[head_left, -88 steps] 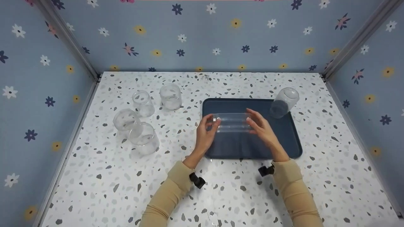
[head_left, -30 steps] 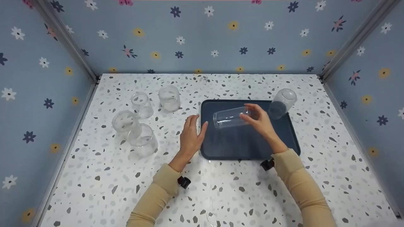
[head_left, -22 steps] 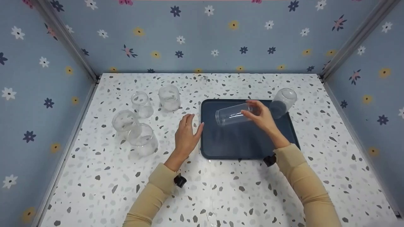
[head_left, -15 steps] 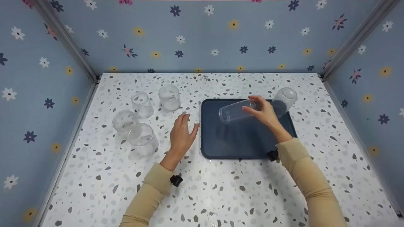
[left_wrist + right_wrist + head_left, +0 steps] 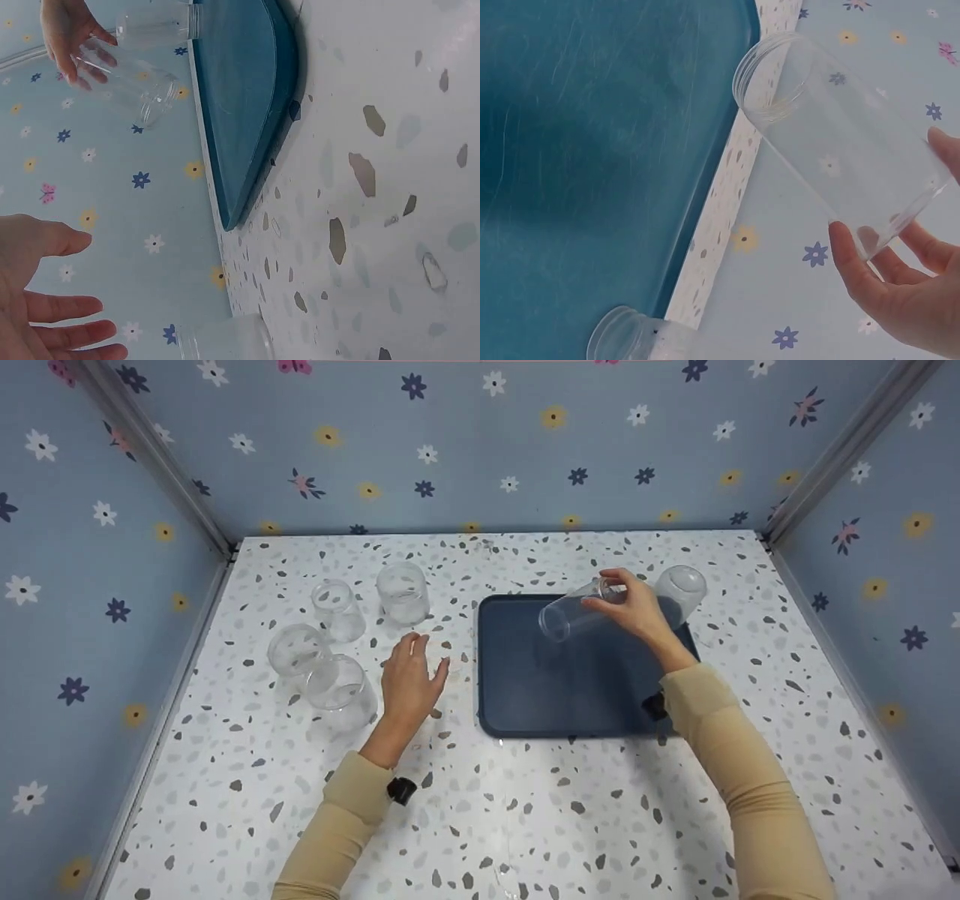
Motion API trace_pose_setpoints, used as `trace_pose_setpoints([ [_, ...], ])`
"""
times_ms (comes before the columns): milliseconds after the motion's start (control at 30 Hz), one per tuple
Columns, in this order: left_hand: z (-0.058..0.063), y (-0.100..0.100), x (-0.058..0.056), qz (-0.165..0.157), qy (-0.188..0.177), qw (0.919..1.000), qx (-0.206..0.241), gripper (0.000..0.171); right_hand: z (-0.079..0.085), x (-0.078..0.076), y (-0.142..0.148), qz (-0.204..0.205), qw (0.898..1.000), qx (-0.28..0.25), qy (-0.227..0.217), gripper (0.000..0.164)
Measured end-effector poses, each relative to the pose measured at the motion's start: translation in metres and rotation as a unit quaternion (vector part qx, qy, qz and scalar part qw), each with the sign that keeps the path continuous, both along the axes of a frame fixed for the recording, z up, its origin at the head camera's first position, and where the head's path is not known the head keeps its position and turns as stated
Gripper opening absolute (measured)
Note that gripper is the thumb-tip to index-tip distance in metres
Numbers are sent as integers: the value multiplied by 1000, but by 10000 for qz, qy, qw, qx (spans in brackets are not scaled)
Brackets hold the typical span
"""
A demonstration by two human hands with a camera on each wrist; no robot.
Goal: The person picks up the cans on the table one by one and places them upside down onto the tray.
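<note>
My right hand point(image 5: 634, 607) grips a clear jar point(image 5: 571, 619) by its base end, holding it above the far part of a dark blue tray point(image 5: 517, 697). The jar is tilted, and its threaded mouth points down and to the left. In the right wrist view, fingertips and thumb curl round the base of the jar point(image 5: 847, 142). A second clear jar point(image 5: 682, 592) stands mouth down on the tray's far right corner, partly behind my right hand. My left hand point(image 5: 407, 682) hovers over the table left of the tray, fingers loose, touching nothing.
To the left stand several clear jars: a wide jar point(image 5: 405, 596) at the back, a narrower jar point(image 5: 340, 613), and two overlapping jars near the front, one a large jar point(image 5: 345, 697). Flower-patterned walls point(image 5: 480, 450) enclose the speckled table point(image 5: 525, 810) at the back and sides.
Both hands held the jar level at first; the left let go and moved left. My right hand has carried the jar back and rightward, its mouth tipping downward.
</note>
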State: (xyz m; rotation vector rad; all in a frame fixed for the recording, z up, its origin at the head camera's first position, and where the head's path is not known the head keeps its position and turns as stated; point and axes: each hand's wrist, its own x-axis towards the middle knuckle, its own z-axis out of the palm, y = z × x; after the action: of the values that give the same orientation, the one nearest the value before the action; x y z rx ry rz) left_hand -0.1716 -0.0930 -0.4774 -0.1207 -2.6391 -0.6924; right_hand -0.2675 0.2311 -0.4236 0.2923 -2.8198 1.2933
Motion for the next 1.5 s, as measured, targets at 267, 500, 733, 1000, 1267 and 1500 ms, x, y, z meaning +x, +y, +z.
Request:
trace_pose_setpoints([
  [267,1,-17,1,134,-124,9995,-246,46,0,-10,2,-88,9984,551,27,62],
  [500,1,-30,3,290,-516,9970,-504,50,-3,-16,2,-93,9958,901,134,60],
  [733,-1,-43,4,534,-777,9918,-865,54,-2,-22,3,-192,9915,1268,219,60],
  [1000,1,-56,6,787,-1110,9853,-1029,57,-3,-27,4,-306,9875,1531,205,61],
  [1267,0,-68,9,962,-1319,9798,-1152,59,-4,-31,3,-297,9823,1838,192,62],
  [1500,0,-75,12,1063,-1435,9781,-1069,62,-3,-33,1,-224,9795,1992,177,62],
])
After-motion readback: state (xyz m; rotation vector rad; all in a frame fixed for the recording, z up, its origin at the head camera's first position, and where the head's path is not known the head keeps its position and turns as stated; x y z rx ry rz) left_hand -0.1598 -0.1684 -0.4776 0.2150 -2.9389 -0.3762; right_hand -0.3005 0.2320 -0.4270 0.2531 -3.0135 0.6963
